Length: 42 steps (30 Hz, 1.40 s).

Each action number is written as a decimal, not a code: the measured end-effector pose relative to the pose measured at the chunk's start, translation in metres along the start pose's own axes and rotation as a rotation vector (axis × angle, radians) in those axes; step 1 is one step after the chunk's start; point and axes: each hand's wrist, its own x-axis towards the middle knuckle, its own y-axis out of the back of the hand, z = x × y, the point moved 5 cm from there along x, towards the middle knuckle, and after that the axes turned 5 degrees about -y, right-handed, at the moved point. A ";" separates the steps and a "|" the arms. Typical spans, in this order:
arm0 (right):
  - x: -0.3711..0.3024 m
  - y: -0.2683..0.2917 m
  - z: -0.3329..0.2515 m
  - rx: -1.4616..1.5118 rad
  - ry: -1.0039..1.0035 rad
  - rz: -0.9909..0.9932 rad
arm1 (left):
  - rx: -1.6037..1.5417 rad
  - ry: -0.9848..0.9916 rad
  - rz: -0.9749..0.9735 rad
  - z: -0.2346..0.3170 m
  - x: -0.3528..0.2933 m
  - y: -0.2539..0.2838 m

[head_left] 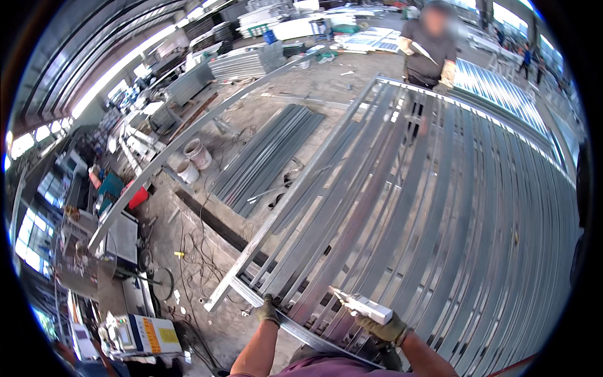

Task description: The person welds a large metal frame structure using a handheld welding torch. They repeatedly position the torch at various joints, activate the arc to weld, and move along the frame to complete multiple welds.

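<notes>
A large grey metal grille [408,195] of long parallel slats set in a frame stretches away in front of me. My left hand [268,310], in a dark work glove, grips the near rail [248,293] of its frame close to the left corner. My right hand [386,328], also gloved, is closed around a white, block-bodied welding gun [367,306] with a narrow pointed nozzle. The gun sits over the near ends of the slats, its tip towards the upper left. Whether the tip touches the metal I cannot tell.
Across the grille a co-worker [430,53] stands at its far edge, gloved hands raised. Grey metal bars [270,157] lie stacked on the floor to the left, near two buckets [193,160]. Loose cables [204,270] and a white machine cabinet [147,333] occupy the lower left.
</notes>
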 end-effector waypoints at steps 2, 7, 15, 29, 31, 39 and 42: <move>-0.031 0.004 0.015 0.022 0.036 0.065 | -0.006 0.075 -0.024 0.004 -0.010 -0.011; -0.087 0.007 0.114 0.228 -0.220 0.349 | 0.394 0.059 0.081 0.026 -0.042 -0.030; -0.121 -0.021 0.107 -0.016 -0.150 0.423 | 0.231 0.059 -0.060 0.018 -0.022 -0.028; -0.136 -0.067 0.129 0.363 -0.206 0.656 | 0.151 0.162 -0.168 0.024 -0.023 -0.034; -0.134 -0.075 0.091 0.311 -0.220 0.683 | 0.193 0.151 -0.158 0.029 -0.011 -0.027; -0.145 -0.127 0.114 0.539 -0.191 0.790 | 0.518 0.092 -0.137 0.036 -0.035 -0.040; -0.146 -0.156 0.094 0.268 -0.326 0.779 | 0.210 0.235 -0.355 0.005 0.005 -0.020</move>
